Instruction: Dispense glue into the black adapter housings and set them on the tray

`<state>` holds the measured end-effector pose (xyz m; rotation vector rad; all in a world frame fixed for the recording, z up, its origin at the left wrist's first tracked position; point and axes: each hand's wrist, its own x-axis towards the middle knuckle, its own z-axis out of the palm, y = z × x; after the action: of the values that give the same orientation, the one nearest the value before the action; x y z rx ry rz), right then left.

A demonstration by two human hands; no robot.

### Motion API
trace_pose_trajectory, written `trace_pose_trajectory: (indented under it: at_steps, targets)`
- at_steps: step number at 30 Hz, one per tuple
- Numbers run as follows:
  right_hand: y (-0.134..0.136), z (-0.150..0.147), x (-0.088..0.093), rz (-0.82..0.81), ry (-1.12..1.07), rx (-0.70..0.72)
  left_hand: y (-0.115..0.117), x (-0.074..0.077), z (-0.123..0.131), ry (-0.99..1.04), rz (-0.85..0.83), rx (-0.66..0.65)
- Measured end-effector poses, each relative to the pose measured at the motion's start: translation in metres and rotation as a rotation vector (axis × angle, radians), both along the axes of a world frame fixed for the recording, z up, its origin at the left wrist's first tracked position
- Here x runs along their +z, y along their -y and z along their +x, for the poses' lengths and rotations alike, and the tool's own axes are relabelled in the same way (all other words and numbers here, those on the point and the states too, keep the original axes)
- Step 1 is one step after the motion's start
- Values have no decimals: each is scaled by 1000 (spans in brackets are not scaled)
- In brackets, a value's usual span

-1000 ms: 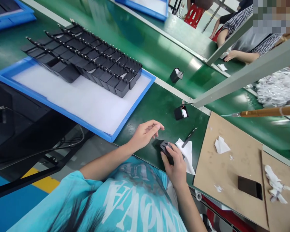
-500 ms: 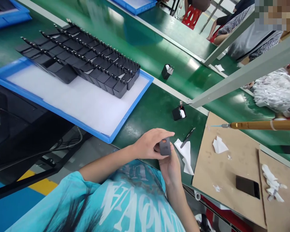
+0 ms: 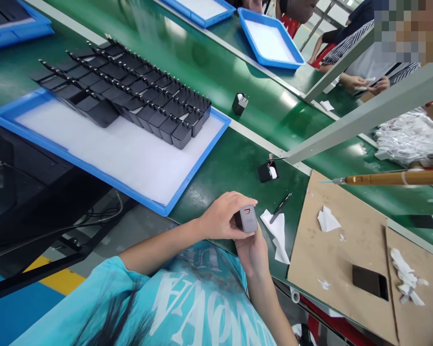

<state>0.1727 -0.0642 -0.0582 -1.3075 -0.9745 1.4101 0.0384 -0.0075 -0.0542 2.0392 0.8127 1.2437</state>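
Observation:
A black USB charger [image 3: 250, 221] with an orange-lined port faces up between my hands, just above the table's near edge. My left hand [image 3: 225, 216] grips it with thumb and fingers around its sides. My right hand [image 3: 251, 247] is closed against its lower right side, with most of the fingers hidden behind it. To the right, a white cloth [image 3: 277, 235] lies on the green table with a black pen-like tool [image 3: 281, 207] partly on it. An open black charger housing [image 3: 269, 171] with wires and a white part inside stands farther back.
At left, a blue-rimmed tray [image 3: 198, 168] holds rows of black chargers [image 3: 147, 105]. Another charger [image 3: 240, 104] stands beyond the rail. An orange-brown electric screwdriver [image 3: 386, 179] hangs over cardboard [image 3: 332, 259] bearing a phone [image 3: 370, 281] and tissue. A co-worker's hands [image 3: 368, 84] are across the line.
The charger has tilted slightly in my hands, showing more of its side. Across the line, a blue tray has come into view and a co-worker's hands now show. The charger beyond the rail has shifted left.

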Motion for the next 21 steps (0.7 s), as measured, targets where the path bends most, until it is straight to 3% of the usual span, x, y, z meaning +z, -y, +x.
trace_pose_trajectory:
  at_steps: [4, 8, 11, 13, 15, 17, 21]
  targets:
    - [-7, 7, 5, 44, 4, -31, 8, 11, -8, -182, 98, 125]
    - [-11, 4, 12, 252, 227, -58, 15, 22, -27, -392, 120, 285]
    - [-14, -9, 23, 505, 506, 75, 12, 25, -45, -423, 105, 336]
    - [-19, -17, 33, 651, 661, 247, 8, 27, -59, -400, 72, 346]
    - [-27, -19, 46, 724, 738, 422, 3, 30, -79, -376, 3, 361]
    - [-41, -16, 59, 752, 774, 490, -2, 33, -106, -364, -71, 402]
    - [-96, -8, 75, 809, 879, 380, -20, 39, -178, -415, -190, 525]
